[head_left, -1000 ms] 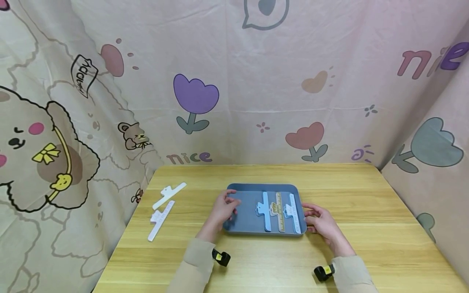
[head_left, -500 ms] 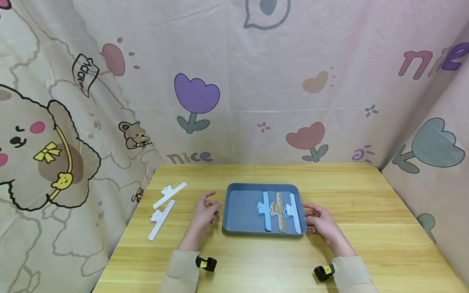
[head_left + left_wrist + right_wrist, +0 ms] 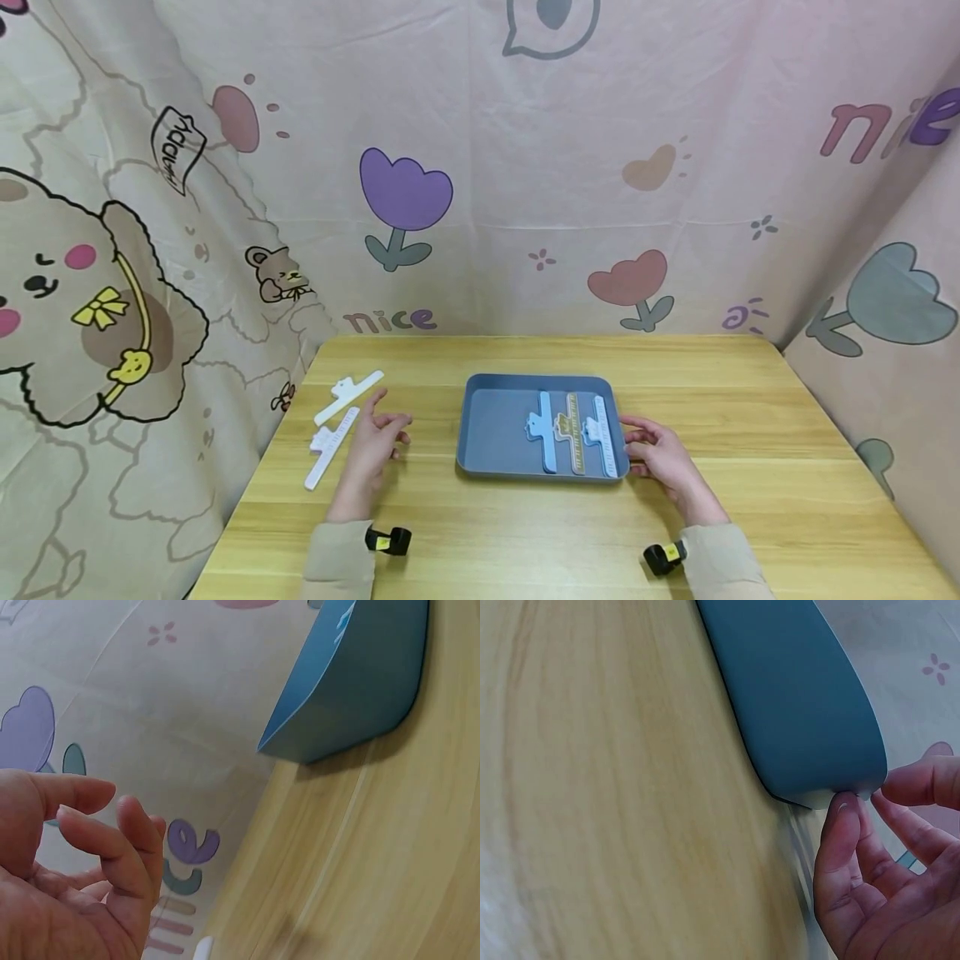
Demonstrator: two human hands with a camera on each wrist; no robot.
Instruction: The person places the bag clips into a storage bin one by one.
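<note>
My left hand [image 3: 372,442] hovers beside two white ruler clips, the nearer one [image 3: 332,450] and the farther one [image 3: 348,397], which lie slanted on the table. Nothing is between its loosely bent fingers [image 3: 112,847], and a white clip tip [image 3: 202,949] shows below them. My right hand [image 3: 660,457] touches the right end of a blue-grey tray [image 3: 540,477] from outside, fingertips [image 3: 840,825] against its wall and rim. Inside the tray, a blue ruler clip [image 3: 547,433], a clear-and-gold one [image 3: 574,433] and a pale blue one [image 3: 604,437] lie side by side at the right.
The wooden table [image 3: 540,533] extends around the tray. A printed curtain [image 3: 487,200] hangs along the table's back and sides. Small black wrist cameras [image 3: 400,542] stick out from both sleeves.
My left hand has come away from the tray's left rim and moved left to the white clips. My right hand, the tray and the clips have stayed in place.
</note>
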